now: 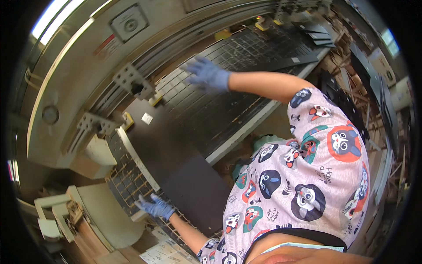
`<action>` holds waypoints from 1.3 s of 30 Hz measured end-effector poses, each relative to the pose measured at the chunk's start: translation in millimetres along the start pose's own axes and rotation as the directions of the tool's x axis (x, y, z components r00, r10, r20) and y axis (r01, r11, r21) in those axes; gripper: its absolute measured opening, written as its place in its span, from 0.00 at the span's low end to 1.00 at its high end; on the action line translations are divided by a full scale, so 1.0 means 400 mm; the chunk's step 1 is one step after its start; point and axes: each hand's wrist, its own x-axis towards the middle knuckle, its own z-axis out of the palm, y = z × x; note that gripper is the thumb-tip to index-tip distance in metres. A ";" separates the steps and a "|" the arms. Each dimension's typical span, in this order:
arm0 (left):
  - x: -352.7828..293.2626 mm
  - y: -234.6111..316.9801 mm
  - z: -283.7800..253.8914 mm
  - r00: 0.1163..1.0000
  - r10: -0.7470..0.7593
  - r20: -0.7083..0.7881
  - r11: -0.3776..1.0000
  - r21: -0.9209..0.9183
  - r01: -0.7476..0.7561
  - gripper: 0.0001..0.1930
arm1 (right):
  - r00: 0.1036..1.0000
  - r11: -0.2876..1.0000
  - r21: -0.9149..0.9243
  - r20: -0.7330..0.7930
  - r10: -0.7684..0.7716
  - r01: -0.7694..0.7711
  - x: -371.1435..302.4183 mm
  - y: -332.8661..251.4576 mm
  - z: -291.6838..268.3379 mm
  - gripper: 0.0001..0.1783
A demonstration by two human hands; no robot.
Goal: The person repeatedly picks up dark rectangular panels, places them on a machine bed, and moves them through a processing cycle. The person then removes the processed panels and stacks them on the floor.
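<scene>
A large dark flat panel (pixel 193 189) lies across the grooved black machine table, with a small white label (pixel 147 118) near its far end. Beside the panel's left edge, my gloved left hand (pixel 156 207) is open, fingers spread, over the pale strip and grid; whether it touches the panel I cannot tell. My right hand (pixel 206 75), in a blue glove too, reaches out over the gridded black table (pixel 220 110). It is slightly blurred, with fingers apart and nothing in them.
A big pale machine beam (pixel 66 92) with perforated metal brackets (pixel 132 79) spans the far side. Yellow clamps (pixel 261 24) sit along the table. A dark strip (pixel 285 61) lies at the right, with stacked dark boards (pixel 318 35) beyond. Wood scraps fill the right side.
</scene>
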 end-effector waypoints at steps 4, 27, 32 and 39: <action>0.018 0.071 0.200 0.966 0.179 0.189 0.983 -0.069 -0.169 0.21 | 0.764 0.879 0.107 0.551 0.336 -0.464 -0.337 -0.033 0.194 0.29; -0.237 0.242 0.436 0.643 0.286 0.710 0.930 -0.368 -0.007 0.20 | 0.281 0.695 -0.290 0.761 0.584 -0.658 -0.610 0.092 0.246 0.37; -0.228 0.193 0.431 0.647 0.184 0.740 0.959 -0.279 0.047 0.22 | 0.360 0.754 -0.252 0.759 0.543 -0.606 -0.545 0.058 0.288 0.38; -0.205 0.186 0.442 0.701 0.149 0.697 0.972 -0.233 0.026 0.24 | 0.342 0.704 -0.158 0.788 0.513 -0.693 -0.481 0.095 0.313 0.41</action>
